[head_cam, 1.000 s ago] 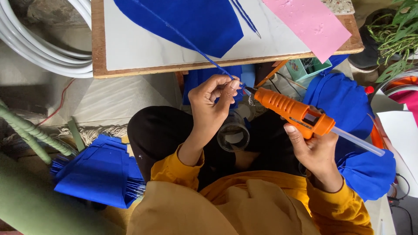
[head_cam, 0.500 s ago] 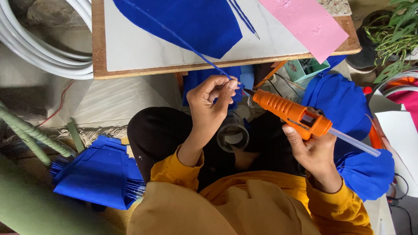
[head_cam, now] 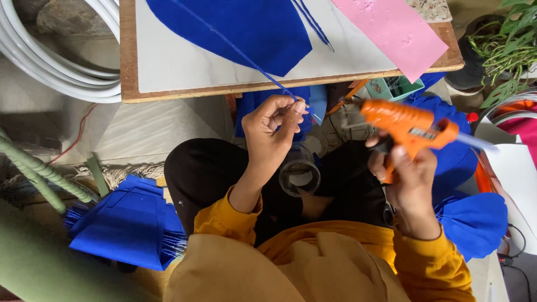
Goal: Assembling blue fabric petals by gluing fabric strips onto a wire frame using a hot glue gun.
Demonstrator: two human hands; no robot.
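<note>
A low worktop (head_cam: pixel 168 67) with a pale marble-look top and a wooden edge stood across the upper part of the view. White hoses (head_cam: pixel 50 50) coiled on the grey floor (head_cam: pixel 140 128) to its left. Green wrapped poles (head_cam: pixel 39 173) lay at lower left beside a frayed rope mat (head_cam: pixel 123 172). A potted plant (head_cam: pixel 509 50) sat at upper right. Light was even and soft.

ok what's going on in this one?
A person sits at a low board with blue fabric and a pink sheet on it. The left hand pinches a thin blue strip that runs up over the board. The right hand holds an orange glue gun, its nozzle pointing toward the left hand but apart from it. A clear glass jar sits in the lap.
</note>
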